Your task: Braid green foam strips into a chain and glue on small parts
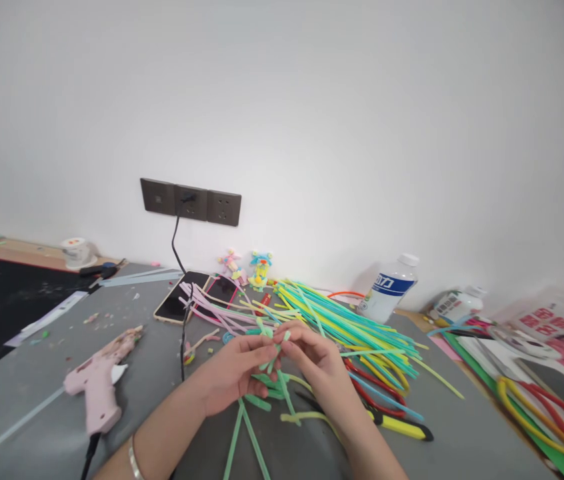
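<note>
Between my two hands, above the middle of the table, is a small twisted piece of light-green pipe cleaners (265,329). My left hand (235,373) pinches it from the left with thumb and fingers. From the other side my right hand (315,353) closes its thumb and fingertips on the same piece, the fingertips of both hands nearly touching. Part of it is hidden behind the fingers. Below the hands lie loose green pipe cleaners (255,437), along with a bent yellowish-green one (302,417).
Behind my hands spreads a pile of coloured pipe cleaners (357,327). A pink glue gun (99,387) lies left, its cord trailing forward. A phone (182,297), two small figures (261,270), a bottle (387,290), a yellow-handled cutter (402,425) and yellow-and-red scissors (537,413) lie around.
</note>
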`<state>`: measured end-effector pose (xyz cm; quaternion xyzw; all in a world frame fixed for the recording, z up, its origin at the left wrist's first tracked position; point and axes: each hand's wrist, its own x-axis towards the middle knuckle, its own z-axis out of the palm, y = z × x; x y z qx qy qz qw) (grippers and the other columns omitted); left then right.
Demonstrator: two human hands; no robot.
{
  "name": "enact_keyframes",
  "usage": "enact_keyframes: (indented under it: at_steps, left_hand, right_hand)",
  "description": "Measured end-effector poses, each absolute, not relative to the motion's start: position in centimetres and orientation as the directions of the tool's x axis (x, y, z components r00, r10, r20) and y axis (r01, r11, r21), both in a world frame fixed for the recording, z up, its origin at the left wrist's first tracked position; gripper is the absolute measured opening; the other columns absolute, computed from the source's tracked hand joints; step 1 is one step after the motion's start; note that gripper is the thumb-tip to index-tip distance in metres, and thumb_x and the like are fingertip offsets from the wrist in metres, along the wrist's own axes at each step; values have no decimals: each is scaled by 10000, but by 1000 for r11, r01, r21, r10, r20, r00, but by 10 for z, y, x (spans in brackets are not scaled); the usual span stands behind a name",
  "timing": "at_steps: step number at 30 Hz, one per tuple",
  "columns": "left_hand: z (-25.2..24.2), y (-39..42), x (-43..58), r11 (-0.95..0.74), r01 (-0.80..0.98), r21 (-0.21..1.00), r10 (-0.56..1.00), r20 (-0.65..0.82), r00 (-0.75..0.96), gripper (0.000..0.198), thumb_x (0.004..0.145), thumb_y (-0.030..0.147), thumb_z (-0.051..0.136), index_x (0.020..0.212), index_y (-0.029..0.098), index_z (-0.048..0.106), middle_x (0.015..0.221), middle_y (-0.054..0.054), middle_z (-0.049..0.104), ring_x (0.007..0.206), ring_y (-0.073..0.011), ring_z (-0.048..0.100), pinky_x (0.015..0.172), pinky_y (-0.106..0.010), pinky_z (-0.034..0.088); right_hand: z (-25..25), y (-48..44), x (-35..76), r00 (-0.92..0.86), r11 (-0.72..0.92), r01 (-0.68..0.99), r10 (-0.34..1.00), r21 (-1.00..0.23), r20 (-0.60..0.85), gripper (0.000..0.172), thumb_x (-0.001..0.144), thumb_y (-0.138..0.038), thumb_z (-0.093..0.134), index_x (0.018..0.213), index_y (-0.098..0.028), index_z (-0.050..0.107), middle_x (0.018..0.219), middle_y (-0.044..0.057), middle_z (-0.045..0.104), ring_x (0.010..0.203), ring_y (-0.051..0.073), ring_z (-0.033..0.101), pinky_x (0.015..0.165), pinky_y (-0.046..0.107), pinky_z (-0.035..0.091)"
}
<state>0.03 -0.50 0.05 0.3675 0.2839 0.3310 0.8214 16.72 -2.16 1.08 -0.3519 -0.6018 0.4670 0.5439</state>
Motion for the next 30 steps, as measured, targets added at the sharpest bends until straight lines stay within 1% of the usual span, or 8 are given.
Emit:
enact_keyframes:
  at_steps: [6, 10, 15, 17, 20, 22, 26, 30]
  left_hand:
    - [3, -3, 1, 540, -385, 748, 764, -244, 597, 198, 761, 321, 772, 798, 157, 667, 724, 15, 526, 598, -65, 548, 457, -140, 442]
    - [3, -4, 1, 552, -366, 749, 748, -251, 614, 222, 777, 337, 752, 888, 156, 689, 741, 6, 536, 596, -77, 562, 446, -153, 455]
    - [-1, -7, 0, 523, -310, 794, 721, -219, 657, 246, 811, 368, 707, 868, 129, 690, 731, -18, 555, 604, -96, 573, 461, -173, 487]
    - [-1, -8, 0, 508, -303, 806, 711, -194, 676, 225, 828, 351, 691, 880, 132, 688, 746, -24, 566, 619, -96, 575, 475, -171, 493]
    - [0, -8, 1, 506, -326, 799, 724, -188, 664, 214, 826, 348, 697, 887, 144, 684, 772, -23, 574, 641, -98, 587, 475, -169, 491]
    - [1, -7, 2, 507, -345, 790, 746, -202, 635, 224, 805, 362, 720, 860, 148, 682, 764, -15, 572, 636, -98, 589, 459, -165, 482]
    - [1, -4, 4, 451, -423, 786, 839, -212, 501, 231, 760, 332, 775, 881, 158, 684, 752, 5, 583, 610, -72, 564, 486, -159, 505]
    - [2, -1, 4, 357, -547, 757, 920, -182, 348, 261, 708, 322, 819, 844, 154, 673, 770, -3, 650, 628, -81, 603, 524, -167, 540]
  right_hand:
    - [11, -23, 167, -158, 347, -74, 921, -935, 355, 149, 876, -330, 644, 826, -216, 726, 957, 79, 628, 903, 209, 615, 775, 305, 505]
    - [15, -25, 166, -196, 317, -58, 926, -947, 322, 171, 891, -328, 627, 806, -206, 711, 973, 76, 607, 918, 201, 607, 811, 301, 502]
    - [15, -28, 164, -264, 173, -170, 940, -970, 214, 202, 904, -369, 597, 824, -204, 680, 1054, 65, 531, 673, 128, 577, 583, 273, 543]
    - [14, -29, 163, -274, 149, -181, 942, -972, 195, 198, 906, -370, 595, 831, -204, 674, 1077, 64, 522, 639, 111, 558, 559, 263, 538]
    - [15, -29, 163, -267, 155, -168, 943, -973, 197, 207, 903, -375, 598, 812, -203, 670, 1064, 66, 532, 688, 126, 564, 575, 255, 532]
    - [17, -29, 163, -256, 197, -133, 940, -971, 225, 223, 897, -382, 606, 783, -201, 671, 1026, 72, 556, 796, 169, 592, 632, 267, 536]
    - [19, -29, 163, -202, 304, -12, 932, -953, 300, 220, 891, -378, 618, 780, -207, 700, 1034, 90, 617, 1032, 239, 588, 873, 339, 495]
    - [18, -28, 164, -129, 355, 15, 928, -935, 350, 201, 880, -382, 629, 789, -223, 713, 1099, 95, 630, 1084, 256, 578, 916, 361, 472]
